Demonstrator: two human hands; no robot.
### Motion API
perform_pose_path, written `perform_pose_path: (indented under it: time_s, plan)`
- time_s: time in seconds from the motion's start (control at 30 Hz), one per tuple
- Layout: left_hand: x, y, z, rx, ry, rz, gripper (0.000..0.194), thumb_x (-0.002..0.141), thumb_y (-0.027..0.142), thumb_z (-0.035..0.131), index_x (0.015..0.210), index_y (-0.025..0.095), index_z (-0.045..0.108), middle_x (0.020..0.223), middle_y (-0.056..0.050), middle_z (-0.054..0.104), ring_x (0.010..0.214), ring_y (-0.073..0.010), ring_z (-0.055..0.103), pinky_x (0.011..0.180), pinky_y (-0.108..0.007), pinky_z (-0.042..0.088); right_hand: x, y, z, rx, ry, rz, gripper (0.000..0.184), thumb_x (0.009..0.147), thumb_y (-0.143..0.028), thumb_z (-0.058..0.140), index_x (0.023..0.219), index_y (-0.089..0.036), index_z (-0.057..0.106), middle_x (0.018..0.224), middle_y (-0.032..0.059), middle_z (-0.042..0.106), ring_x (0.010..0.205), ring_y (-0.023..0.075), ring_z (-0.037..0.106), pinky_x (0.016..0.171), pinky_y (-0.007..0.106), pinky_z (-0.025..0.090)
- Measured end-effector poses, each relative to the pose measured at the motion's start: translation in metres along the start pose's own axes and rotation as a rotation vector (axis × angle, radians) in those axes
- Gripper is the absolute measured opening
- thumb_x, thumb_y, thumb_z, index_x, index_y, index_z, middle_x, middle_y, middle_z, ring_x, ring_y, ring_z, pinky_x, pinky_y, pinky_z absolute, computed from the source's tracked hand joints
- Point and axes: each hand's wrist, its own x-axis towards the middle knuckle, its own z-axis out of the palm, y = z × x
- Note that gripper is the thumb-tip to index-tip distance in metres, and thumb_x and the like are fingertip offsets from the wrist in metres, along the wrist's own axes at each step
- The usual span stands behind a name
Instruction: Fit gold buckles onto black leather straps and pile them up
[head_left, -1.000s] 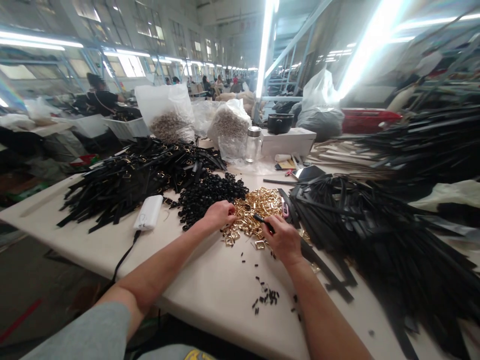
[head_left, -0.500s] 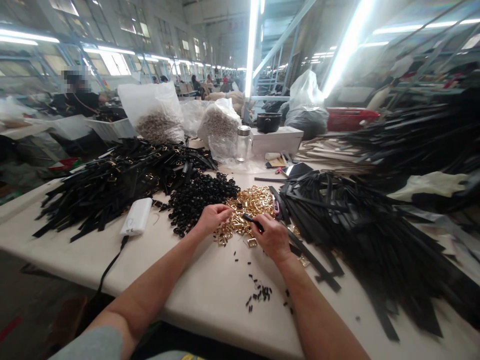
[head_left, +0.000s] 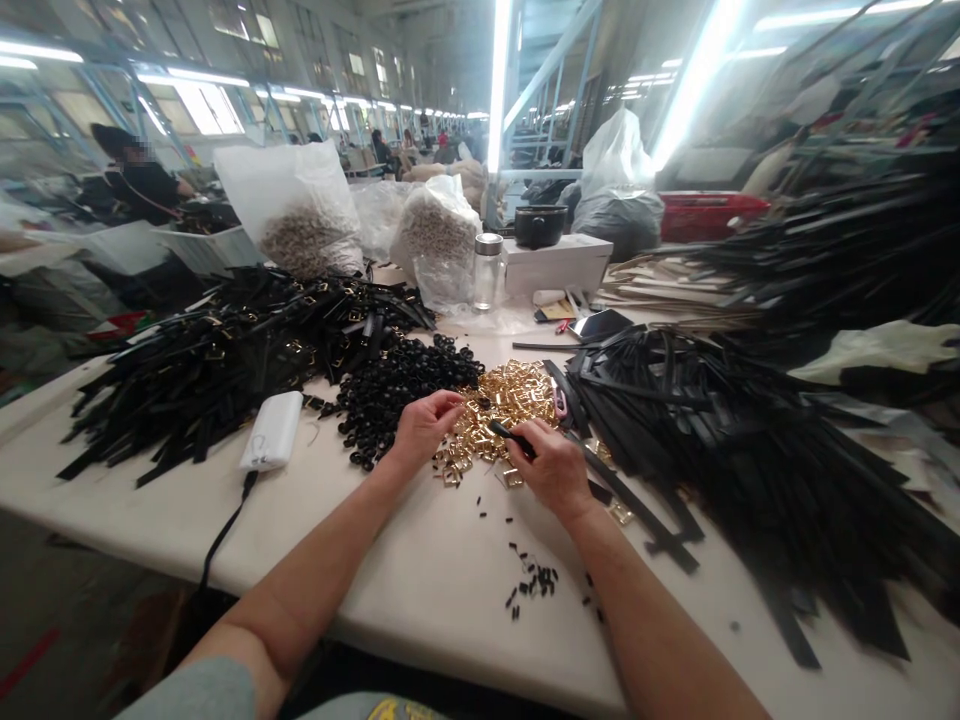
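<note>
Over the pile of gold buckles, my left hand is closed, thumb and fingertips pinched together. Whatever sits in that pinch is too small to make out. To its right, my right hand is closed on a black strap, whose end points up and left toward the left fingertips; the two hands are apart. Small black loops are heaped beside the left hand. Right of the right hand spreads a large bundle of plain black straps. Tiny black bits lie scattered between my forearms.
Buckled black straps are piled at the left, near a white power bank with a cable. Behind stand a glass bottle, a white box bearing a black bowl, and filled plastic bags. A person is far left.
The view has shifted slightly. My left fingers have loosened a little near the buckles. My right hand still grips the strap, its end now tilted slightly differently.
</note>
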Motion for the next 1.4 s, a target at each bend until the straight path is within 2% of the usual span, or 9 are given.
perform_pose_path:
  time_s: [0.07,0.2,0.33,0.5,0.6,0.73,0.97,1.2,1.4]
  plan:
    - [-0.001,0.001,0.001,-0.028,-0.025,-0.029,0.024,0.075,0.036,0.068,0.092,0.019,0.07,0.067,0.003,0.063,0.048,-0.0074,0.053,0.048,-0.018,0.043,0.0,-0.001,0.0,-0.003,-0.009,0.004,0.009,0.086,-0.023,0.055,0.08,-0.021,0.062,0.077,0.0014,0.064,0.067,0.0148,0.059,0.063,0.025,0.038]
    - [0.002,0.003,0.004,-0.249,-0.033,-0.158,0.027,0.072,0.038,0.072,0.086,0.015,0.067,0.062,0.003,0.061,0.044,-0.0065,0.052,0.044,-0.017,0.043,-0.001,-0.002,0.001,0.005,-0.028,0.012,0.009,0.086,-0.024,0.055,0.081,-0.021,0.062,0.077,0.0009,0.064,0.068,0.0147,0.06,0.063,0.024,0.038]
    - [0.002,0.007,0.003,-0.444,-0.042,-0.292,0.027,0.069,0.032,0.076,0.087,0.014,0.066,0.07,0.0,0.067,0.054,-0.0088,0.062,0.051,-0.018,0.05,-0.002,0.0,0.002,0.015,-0.032,0.022,0.008,0.086,-0.025,0.056,0.082,-0.021,0.062,0.079,0.0005,0.064,0.068,0.0145,0.06,0.063,0.024,0.038]
    - [0.0,0.01,0.004,-0.613,-0.097,-0.421,0.02,0.074,0.015,0.071,0.094,0.013,0.066,0.08,-0.005,0.07,0.068,-0.0114,0.069,0.062,-0.019,0.055,-0.002,0.002,0.004,0.029,-0.032,0.029,0.008,0.086,-0.024,0.055,0.081,-0.021,0.062,0.077,0.0003,0.064,0.069,0.0152,0.061,0.065,0.025,0.039]
    - [-0.001,0.01,0.005,-0.662,-0.085,-0.428,0.018,0.076,0.013,0.068,0.094,0.012,0.065,0.082,-0.007,0.071,0.073,-0.013,0.07,0.065,-0.019,0.056,-0.001,0.002,0.004,0.033,-0.021,0.031,0.009,0.086,-0.024,0.054,0.082,-0.021,0.062,0.077,0.001,0.065,0.069,0.0156,0.061,0.065,0.025,0.04]
    - [-0.001,0.01,0.005,-0.65,-0.057,-0.387,0.018,0.075,0.021,0.071,0.089,0.013,0.064,0.081,-0.006,0.071,0.073,-0.0148,0.071,0.061,-0.02,0.056,0.0,0.003,0.003,0.047,-0.018,0.037,0.009,0.086,-0.024,0.055,0.082,-0.021,0.062,0.078,0.0012,0.065,0.068,0.0155,0.06,0.064,0.026,0.04]
    - [-0.006,0.015,0.005,-0.517,-0.076,-0.275,0.028,0.072,0.037,0.07,0.089,0.015,0.062,0.061,0.001,0.064,0.045,-0.0099,0.059,0.042,-0.018,0.046,-0.001,0.001,0.003,0.041,-0.024,0.039,0.008,0.086,-0.025,0.056,0.083,-0.021,0.062,0.079,0.0006,0.065,0.07,0.0157,0.06,0.065,0.025,0.039]
    - [-0.009,0.017,0.013,-0.537,-0.157,-0.435,0.015,0.068,0.011,0.062,0.082,0.013,0.066,0.074,-0.001,0.065,0.051,-0.004,0.058,0.047,-0.013,0.044,-0.001,0.001,0.003,0.037,-0.019,0.036,0.009,0.086,-0.024,0.055,0.083,-0.021,0.062,0.078,0.0012,0.066,0.07,0.016,0.061,0.066,0.026,0.04]
    - [-0.01,0.019,0.013,-0.626,-0.175,-0.483,0.011,0.067,0.013,0.069,0.078,0.013,0.066,0.073,0.0,0.065,0.053,-0.0046,0.059,0.051,-0.014,0.046,-0.001,0.0,0.003,0.032,-0.021,0.041,0.01,0.086,-0.025,0.054,0.083,-0.021,0.062,0.078,0.0015,0.065,0.07,0.0158,0.061,0.065,0.026,0.041]
